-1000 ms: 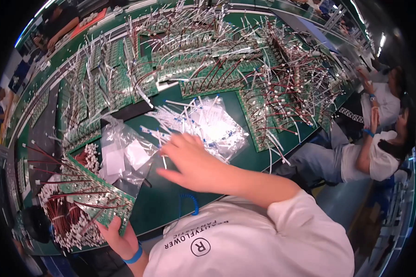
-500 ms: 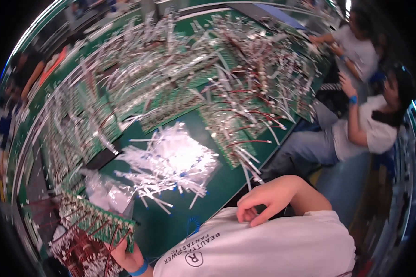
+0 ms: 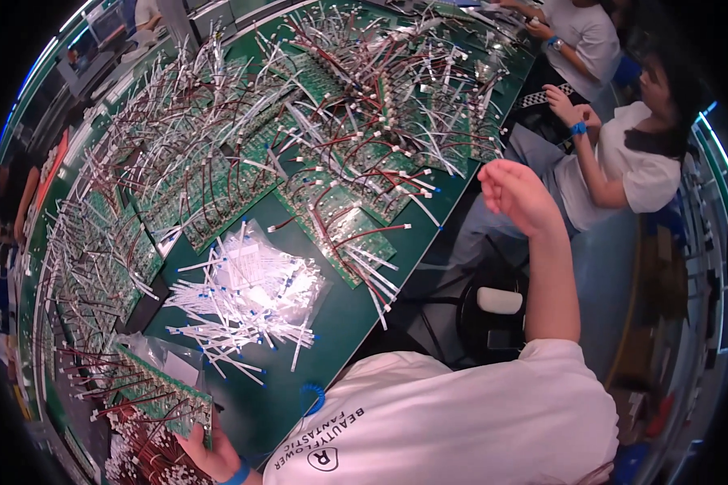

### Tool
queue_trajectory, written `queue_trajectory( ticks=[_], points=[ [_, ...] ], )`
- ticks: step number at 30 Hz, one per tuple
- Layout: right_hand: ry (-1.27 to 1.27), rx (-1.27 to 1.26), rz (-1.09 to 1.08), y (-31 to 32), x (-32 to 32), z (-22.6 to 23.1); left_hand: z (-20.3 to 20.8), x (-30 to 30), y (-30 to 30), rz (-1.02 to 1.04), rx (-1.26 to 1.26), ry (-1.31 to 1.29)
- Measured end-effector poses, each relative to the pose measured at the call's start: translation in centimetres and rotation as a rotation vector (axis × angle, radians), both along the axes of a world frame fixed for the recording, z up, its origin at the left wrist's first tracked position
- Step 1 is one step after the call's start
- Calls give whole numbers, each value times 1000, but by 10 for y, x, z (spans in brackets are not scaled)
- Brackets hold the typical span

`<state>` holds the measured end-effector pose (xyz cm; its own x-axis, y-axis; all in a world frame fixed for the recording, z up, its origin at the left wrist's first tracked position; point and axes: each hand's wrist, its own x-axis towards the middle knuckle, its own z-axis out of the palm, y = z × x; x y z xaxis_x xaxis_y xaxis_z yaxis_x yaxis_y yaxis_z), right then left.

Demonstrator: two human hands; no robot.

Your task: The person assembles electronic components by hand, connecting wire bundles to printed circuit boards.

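Observation:
My left hand [image 3: 209, 454], a blue band at its wrist, closes on the near corner of a green circuit board [image 3: 163, 390]. Rows of brown wires stick out from this board, which is held tilted at the lower left. Beneath it lies a bundle of brown wires with white connectors [image 3: 141, 444]. My right hand [image 3: 519, 196] is raised beyond the table's right edge, its fingers loosely curled with nothing visible in them. Between my hands, white flat ribbon cables with blue ends [image 3: 247, 299] lie in a loose heap on and around a clear plastic bag [image 3: 303, 279].
Wired circuit boards [image 3: 340, 218] cover the far and left parts of the green table [image 3: 332, 343]. A blue coiled cord [image 3: 314, 398] hangs at its near edge. One person [image 3: 615, 153] sits at the right, another beyond. A stool [image 3: 493, 319] holding a white object stands below my right forearm.
My right hand has risen from in front of my shirt, out past the table's right edge, and its fingers have curled in. My left hand still holds the circuit board. The view has shifted.

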<state>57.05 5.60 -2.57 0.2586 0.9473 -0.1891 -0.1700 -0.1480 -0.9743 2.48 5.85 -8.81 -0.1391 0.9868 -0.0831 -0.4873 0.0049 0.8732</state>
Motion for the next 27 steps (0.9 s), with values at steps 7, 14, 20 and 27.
queue_trajectory(
  ticks=[7,14,20,27],
  points=[
    [94,-100,-80,3,-9,-27,-23,-14,-6,109,-63,-66],
    [110,-91,-74,-12,4,-40,-36,-23,1,101,-92,-77],
    [-247,-87,-852,-10,82,-75,-3,19,-11,26,70,193],
    [-45,-275,-612,26,127,-111,-24,-4,-14,28,36,-207]
  ],
)
